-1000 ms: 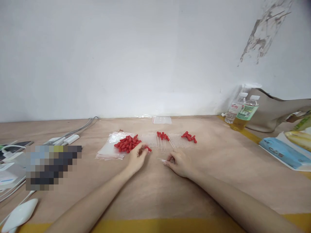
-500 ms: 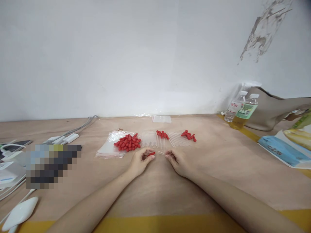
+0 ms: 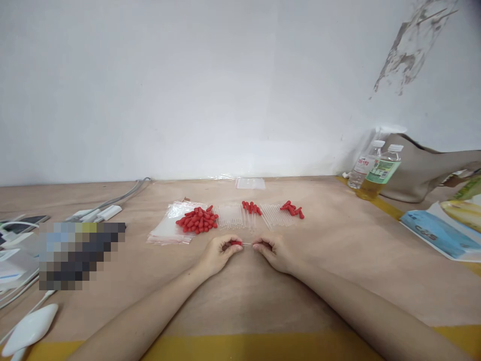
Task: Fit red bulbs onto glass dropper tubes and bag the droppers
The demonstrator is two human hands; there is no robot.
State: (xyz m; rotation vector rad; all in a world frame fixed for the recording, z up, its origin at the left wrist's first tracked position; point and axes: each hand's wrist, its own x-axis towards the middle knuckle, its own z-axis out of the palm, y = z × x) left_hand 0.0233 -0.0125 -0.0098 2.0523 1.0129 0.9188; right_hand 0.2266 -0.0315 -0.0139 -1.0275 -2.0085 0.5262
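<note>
As our left grip [image 3: 221, 252] pinches a red dropper bulb [image 3: 236, 243], our right grip [image 3: 276, 252] holds a clear tube [image 3: 247, 244] to it, right of the bulb pile [image 3: 197, 220].

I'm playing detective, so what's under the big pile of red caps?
Clear bags stick out on the left side of the red pile, which seems to lie partly on them. The caps cover whatever is right beneath, so I can't see that.

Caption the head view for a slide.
Left hand grips a red bulb-shaped cap; right hand a slim clear tube.
</note>
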